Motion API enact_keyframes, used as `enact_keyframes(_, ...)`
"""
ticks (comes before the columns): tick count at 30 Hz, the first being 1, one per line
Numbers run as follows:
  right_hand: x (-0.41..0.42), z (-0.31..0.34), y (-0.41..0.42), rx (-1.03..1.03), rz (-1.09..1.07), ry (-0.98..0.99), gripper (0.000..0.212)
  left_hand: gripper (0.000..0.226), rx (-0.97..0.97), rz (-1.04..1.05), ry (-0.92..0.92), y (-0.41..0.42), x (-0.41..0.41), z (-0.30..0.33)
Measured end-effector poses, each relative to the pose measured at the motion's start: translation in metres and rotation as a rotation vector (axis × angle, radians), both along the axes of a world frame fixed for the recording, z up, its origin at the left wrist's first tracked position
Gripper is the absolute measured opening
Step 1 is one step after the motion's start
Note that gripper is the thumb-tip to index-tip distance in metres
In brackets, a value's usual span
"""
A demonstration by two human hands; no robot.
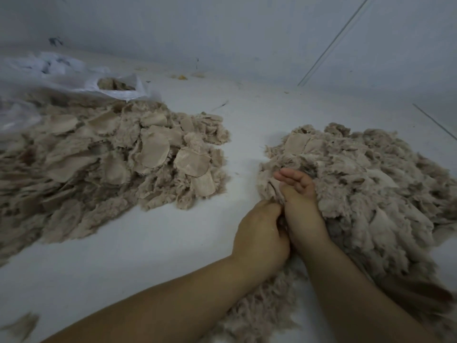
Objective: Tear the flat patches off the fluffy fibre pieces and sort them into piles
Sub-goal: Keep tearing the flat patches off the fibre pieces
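Bag (118, 91) behind left pile (111, 154); both hands, left hand (259, 233) and right hand (300, 204), seemingly pinch beige fluff at right pile (366, 184).

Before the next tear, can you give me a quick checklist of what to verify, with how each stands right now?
1. Both hands on one piece: ok. The left hand and right hand meet at the near edge of the right pile.
2. Firm grip on the fluffy piece: cannot tell, the fingertips are buried in fibre.
3. Flat patch found on that piece: cannot tell, none shows between the hands.
4. Place to drop it: ok. The left pile lies apart, with bare floor between the piles.
5. Bag reachable: cannot tell; it sits behind the left pile, its mouth open.
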State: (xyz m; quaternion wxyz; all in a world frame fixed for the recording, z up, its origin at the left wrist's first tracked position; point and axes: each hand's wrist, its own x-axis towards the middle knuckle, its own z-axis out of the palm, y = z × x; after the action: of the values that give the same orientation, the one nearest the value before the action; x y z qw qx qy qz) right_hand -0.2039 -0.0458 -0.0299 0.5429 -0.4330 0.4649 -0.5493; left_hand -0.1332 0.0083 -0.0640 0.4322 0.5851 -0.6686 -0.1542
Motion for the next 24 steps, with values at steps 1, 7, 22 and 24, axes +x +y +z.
enact_keyframes(1, -0.001, 0.000, 0.000, 0.000, 0.000, -0.018, 0.027, 0.008, -0.005, 0.004, 0.022, 0.001, -0.001, 0.000)
enact_keyframes(7, -0.004, -0.008, -0.002, -0.052, 0.022, -0.009, 0.034, 0.014, 0.111, 0.150, 0.665, -0.016, 0.029, 0.006)
enact_keyframes(22, -0.001, -0.015, -0.001, -0.123, 0.096, 0.039, 0.039, 0.016, 0.000, 0.116, 0.419, -0.026, 0.034, 0.010)
enact_keyframes(24, 0.001, -0.014, 0.000, -0.140, 0.090, 0.054, 0.031, 0.015, 0.001, 0.115, 0.456, -0.025, 0.034, 0.010)
